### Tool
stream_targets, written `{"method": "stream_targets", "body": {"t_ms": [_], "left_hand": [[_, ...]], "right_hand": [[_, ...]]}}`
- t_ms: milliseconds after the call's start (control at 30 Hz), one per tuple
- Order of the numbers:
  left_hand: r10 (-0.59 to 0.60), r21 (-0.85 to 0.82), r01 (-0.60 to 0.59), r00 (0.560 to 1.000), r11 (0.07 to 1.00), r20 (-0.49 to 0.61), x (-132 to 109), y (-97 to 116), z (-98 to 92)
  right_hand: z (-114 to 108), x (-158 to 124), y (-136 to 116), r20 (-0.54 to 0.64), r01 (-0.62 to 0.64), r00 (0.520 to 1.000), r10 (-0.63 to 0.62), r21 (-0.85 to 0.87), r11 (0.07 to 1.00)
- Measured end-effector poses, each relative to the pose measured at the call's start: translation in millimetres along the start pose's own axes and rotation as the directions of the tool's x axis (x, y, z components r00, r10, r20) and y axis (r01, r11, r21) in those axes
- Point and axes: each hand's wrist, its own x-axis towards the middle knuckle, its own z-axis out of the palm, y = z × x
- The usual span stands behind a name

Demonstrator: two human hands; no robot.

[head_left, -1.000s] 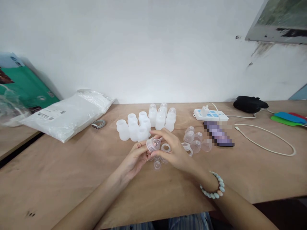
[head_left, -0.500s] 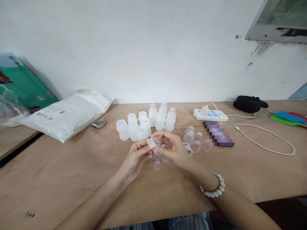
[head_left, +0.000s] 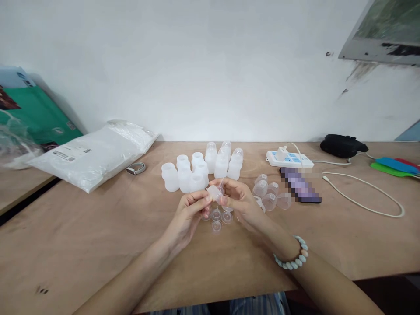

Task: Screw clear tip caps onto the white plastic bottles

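Observation:
Between both hands is a clear baby bottle teat in a whitish screw ring (head_left: 215, 194). My left hand (head_left: 189, 210) pinches the ring's left side between thumb and fingers. From the right, my right hand (head_left: 241, 201) grips the teat side, its beaded bracelet at the wrist. Just below the hands lie several loose clear teats (head_left: 217, 225). Behind my left hand stand several open frosted bottles (head_left: 169, 178), and beside them several bottles with clear domed caps (head_left: 235, 164). To the right of my right hand lie several loose clear caps (head_left: 283, 201).
A white plastic package (head_left: 95, 155) and a watch (head_left: 135, 169) lie at left. At right are a phone (head_left: 300, 186), a power strip (head_left: 290, 158), a white cable (head_left: 364, 178), a black case (head_left: 343, 145) and coloured flat pieces (head_left: 395, 166). The wooden table (head_left: 98, 245) ends near my lap.
The ring and teat have turned in my fingers, so the ring's side now faces up left. My left thumb has shifted onto the ring. The view has moved slightly.

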Motion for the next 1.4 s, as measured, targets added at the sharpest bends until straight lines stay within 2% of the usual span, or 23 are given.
{"method": "stream_targets", "body": {"t_ms": [67,133,167,233,300,400,467,533,600,667,800,967,1100,1200,1300,1333,1400], "left_hand": [[0.002,-0.013,-0.003,0.999,1.000,-0.032,-0.1,1.5,-1.4],[-0.012,-0.018,0.011,0.999,1.000,-0.047,0.0,2.6,-3.3],[-0.028,-0.013,0.028,0.999,1.000,-0.044,0.2,2.7,-4.2],[-0.064,0.017,0.064,0.998,0.998,-0.018,1.3,1.4,-5.8],[-0.075,0.103,0.072,0.997,0.992,0.019,3.2,-1.8,-7.6],[-0.034,0.348,0.002,0.996,0.937,0.085,6.3,-7.1,-10.4],[0.008,0.522,-0.075,0.991,0.850,0.130,6.6,-8.5,-11.6],[0.044,0.697,-0.143,0.986,0.703,0.158,4.7,-7.5,-11.7],[0.067,0.849,-0.202,0.979,0.487,0.195,1.7,-4.8,-11.3],[0.065,0.917,-0.288,0.958,0.275,0.281,-0.7,-1.8,-11.6],[-0.004,0.883,-0.469,0.883,0.018,0.470,-0.1,1.8,-16.1],[-0.138,0.790,-0.591,0.806,-0.160,0.575,3.5,-0.1,-22.1],[-0.142,0.793,-0.570,0.822,-0.215,0.552,4.8,-5.9,-23.8],[-0.116,0.800,-0.545,0.838,-0.250,0.534,5.8,-9.7,-25.1],[-0.085,0.798,-0.521,0.849,-0.303,0.522,4.9,-9.0,-25.5],[-0.080,0.795,-0.519,0.849,-0.314,0.523,3.9,-7.4,-25.0],[-0.087,0.791,-0.523,0.847,-0.318,0.524,1.1,-2.9,-22.8]], "right_hand": [[-8.5,3.1,-4.5,-0.085,0.007,0.996,-0.003,0.044,0.999],[-24.1,7.4,-11.0,-0.171,0.065,0.984,-0.055,0.055,0.996],[-33.8,9.5,-14.4,-0.221,0.107,0.970,-0.100,0.020,0.994],[-53.5,12.4,-19.9,-0.292,0.105,0.946,-0.140,-0.131,0.986],[-68.9,12.6,-23.3,-0.277,0.014,0.953,-0.123,-0.364,0.931],[-77.7,8.8,-25.0,-0.121,-0.098,0.993,0.018,-0.702,0.705],[-75.8,6.0,-24.2,-0.017,-0.093,0.989,0.149,-0.846,0.524],[-72.6,4.6,-21.6,0.029,-0.052,0.975,0.220,-0.933,0.356],[-71.3,4.8,-17.0,0.040,-0.010,0.974,0.225,-0.976,0.219],[-72.4,6.1,-11.2,0.041,0.011,0.976,0.212,-0.990,0.144],[-75.8,8.7,-3.1,0.074,0.040,0.970,0.233,-0.988,0.148],[-75.8,10.0,-5.0,0.096,0.036,0.955,0.282,-0.977,0.210],[-76.3,12.0,-8.4,0.039,-0.015,0.977,0.211,-0.968,0.249],[-78.9,16.7,-8.5,-0.080,-0.094,0.994,0.067,-0.969,0.231],[-83.1,26.2,-6.9,-0.225,-0.200,0.968,-0.116,-0.960,0.196],[-84.5,30.5,-6.2,-0.247,-0.214,0.954,-0.171,-0.958,0.191],[-86.5,40.1,-4.3,-0.220,-0.174,0.939,-0.264,-0.967,0.188]]}}
